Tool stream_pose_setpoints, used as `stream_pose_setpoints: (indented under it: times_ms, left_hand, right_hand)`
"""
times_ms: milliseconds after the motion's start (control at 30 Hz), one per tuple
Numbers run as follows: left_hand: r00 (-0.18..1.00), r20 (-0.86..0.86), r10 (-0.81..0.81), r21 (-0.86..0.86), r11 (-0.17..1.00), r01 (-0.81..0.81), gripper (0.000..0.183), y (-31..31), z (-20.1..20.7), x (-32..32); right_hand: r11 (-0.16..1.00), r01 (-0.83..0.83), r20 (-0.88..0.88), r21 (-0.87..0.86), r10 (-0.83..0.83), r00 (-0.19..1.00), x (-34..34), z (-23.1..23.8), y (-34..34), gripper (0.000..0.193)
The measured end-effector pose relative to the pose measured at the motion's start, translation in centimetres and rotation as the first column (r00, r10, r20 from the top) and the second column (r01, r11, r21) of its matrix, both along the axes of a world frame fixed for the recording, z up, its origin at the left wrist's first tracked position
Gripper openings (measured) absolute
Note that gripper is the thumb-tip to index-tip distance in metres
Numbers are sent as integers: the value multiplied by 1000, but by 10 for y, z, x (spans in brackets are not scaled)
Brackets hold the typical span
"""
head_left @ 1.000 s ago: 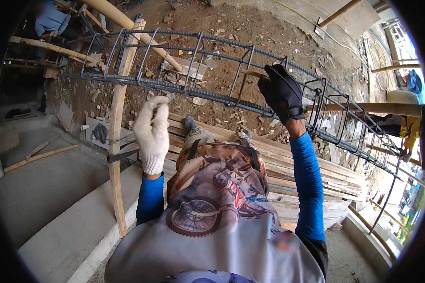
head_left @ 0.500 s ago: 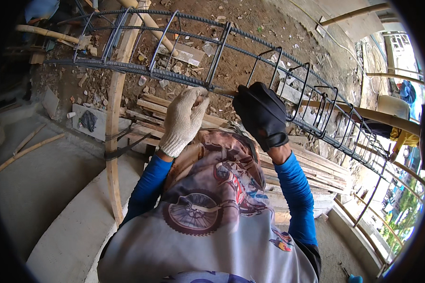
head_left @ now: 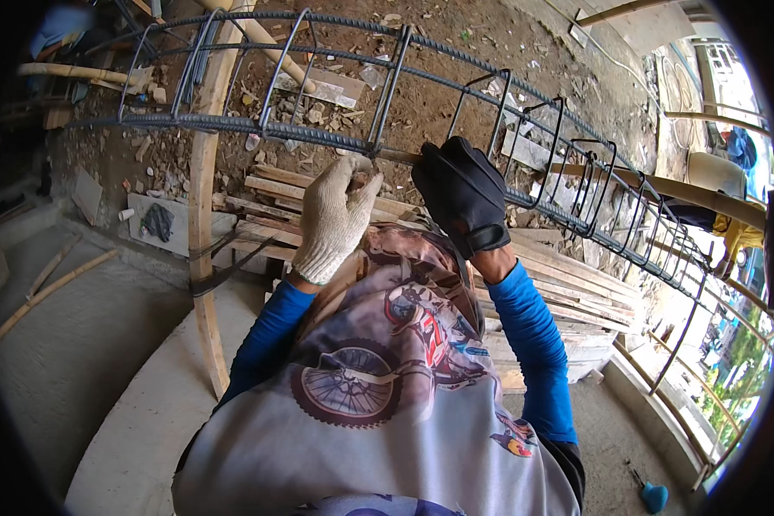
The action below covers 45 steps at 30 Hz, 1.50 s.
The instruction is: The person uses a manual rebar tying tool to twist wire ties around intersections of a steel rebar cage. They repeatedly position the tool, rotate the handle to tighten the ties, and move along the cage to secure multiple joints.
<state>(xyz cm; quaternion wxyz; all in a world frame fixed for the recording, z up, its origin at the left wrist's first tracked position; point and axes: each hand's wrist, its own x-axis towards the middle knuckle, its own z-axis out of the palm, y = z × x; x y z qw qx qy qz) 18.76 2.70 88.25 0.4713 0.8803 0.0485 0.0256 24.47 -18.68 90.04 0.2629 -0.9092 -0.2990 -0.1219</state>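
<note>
A long steel rebar cage of ribbed bars and square stirrups crosses in front of me. My left hand, in a cream knitted glove, is closed in a pinch just under a stirrup, where it meets the near lower bar. What the fingertips hold is hidden. To its right, my right hand, in a black glove, makes a fist against the same bar line. A thin brownish rod runs between the hands into that fist; I cannot tell whether it is a tool or part of the cage.
A wooden post stands at the left under the cage. Stacked planks lie below and behind my hands. Rubble covers the dirt beyond. Bamboo poles cross at the right. A blue-handled object lies on the floor at lower right.
The view has shifted slightly, so the cage sits a little further left. My right hand has moved a little up and left with it. Both hands stay closed at the same joint.
</note>
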Motion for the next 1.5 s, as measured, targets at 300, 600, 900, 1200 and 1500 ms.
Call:
stream_pose_setpoints:
  times_ms: [300,600,900,1200,1500]
  left_hand:
    - [992,-93,-87,23,996,90,20,-15,-38,-34]
    - [817,-576,-39,-560,747,-359,34,-109,-167,20]
    - [710,-678,-191,-713,-64,-698,12,-140,-194,11]
    - [663,-745,-78,-646,-167,-745,28,-177,-236,23]
    - [663,-624,413,-765,-151,-626,29,-189,-221,1]
  right_hand:
    - [923,-384,39,8,384,923,41,-5,-18,16]
    - [914,-245,-695,324,406,593,74,-6,-75,32]
    - [905,-307,-672,294,424,607,79,-11,-80,29]
    - [885,-377,-486,272,464,740,67,-22,-54,26]
    - [984,-173,268,-37,177,947,13,-10,1,20]
